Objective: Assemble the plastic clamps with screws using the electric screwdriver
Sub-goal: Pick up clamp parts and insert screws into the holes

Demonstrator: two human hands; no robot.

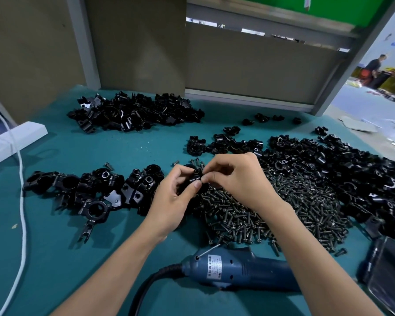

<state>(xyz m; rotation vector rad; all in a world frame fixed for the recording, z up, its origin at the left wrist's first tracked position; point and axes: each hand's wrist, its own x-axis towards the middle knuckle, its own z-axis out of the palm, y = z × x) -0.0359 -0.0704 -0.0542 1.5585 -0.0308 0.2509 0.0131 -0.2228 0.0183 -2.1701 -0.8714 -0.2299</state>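
The left hand (172, 197) grips a glossy plastic clamp (194, 176); the right hand (235, 181) pinches its top. Metal screws (271, 215) heap at four o'clock, blue screwdriver (233, 269) at six

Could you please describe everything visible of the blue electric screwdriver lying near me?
The electric screwdriver has a blue, plastic-looking body with a white printed label and a thin metal wire loop near its rear. A black cable leaves that end. It lies on its side on the green mat, unheld; the right forearm crosses above its front, hiding the bit.
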